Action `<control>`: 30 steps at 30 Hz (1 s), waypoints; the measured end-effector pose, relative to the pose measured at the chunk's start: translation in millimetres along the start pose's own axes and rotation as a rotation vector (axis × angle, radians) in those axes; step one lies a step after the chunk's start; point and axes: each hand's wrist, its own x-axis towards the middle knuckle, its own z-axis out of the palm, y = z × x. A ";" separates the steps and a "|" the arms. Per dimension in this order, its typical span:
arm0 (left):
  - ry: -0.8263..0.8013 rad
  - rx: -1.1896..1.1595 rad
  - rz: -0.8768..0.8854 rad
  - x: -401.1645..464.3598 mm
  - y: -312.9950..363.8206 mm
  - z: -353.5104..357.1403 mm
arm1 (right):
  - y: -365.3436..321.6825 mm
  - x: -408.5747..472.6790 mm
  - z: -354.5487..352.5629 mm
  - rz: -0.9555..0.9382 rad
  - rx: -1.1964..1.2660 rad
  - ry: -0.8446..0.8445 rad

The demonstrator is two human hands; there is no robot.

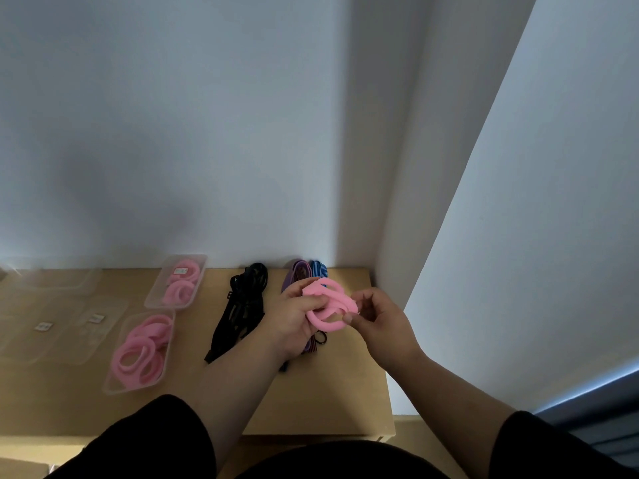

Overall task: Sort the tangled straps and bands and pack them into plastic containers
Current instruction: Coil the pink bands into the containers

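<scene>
**Pink band held in both hands above the strap pile**

The left hand (294,314) grips a coiled pink band (328,304), thumb curled across the loops and fingers wrapped behind. The right hand (378,321) pinches the same band at its lower right edge between thumb and forefinger; the remaining fingers are loosely bent. The band is held clear of the wooden table (325,402), directly over a pile of purple and blue striped straps (304,271).

Landmark for all positions below: the held pink band.

- Striped straps: directly beneath and behind the band, largely hidden by the left hand; the far end reaches the wall (173,133), the near end shows below the left palm.
- Black straps (242,305): just left of the band, a tangled bundle running from the wall toward the person.
- Far plastic container (176,281): further left, clear, holding pink bands.
- Near plastic container (140,352): left and nearer the person, clear, also filled with pink bands; it lies just in front of the far container.
- Clear lids (62,326): well to the left, lying flat, each with a small white label.

Both forearms are bare; dark sleeves (152,440) show at the lower edge.
</scene>
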 end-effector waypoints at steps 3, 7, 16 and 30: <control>-0.037 -0.029 -0.030 0.2 -0.1 -2.4 | -0.3 -0.6 -4.3 -0.025 0.026 -0.050; -0.100 0.002 -0.085 -3.3 -2.2 -6.2 | -0.1 0.8 -8.6 -0.047 0.030 -0.064; -0.185 0.076 0.019 -10.5 3.9 -8.5 | 2.7 7.2 0.1 0.065 0.168 0.039; -0.025 0.234 0.082 -22.8 8.5 -51.3 | -0.8 14.6 44.3 0.161 0.176 -0.022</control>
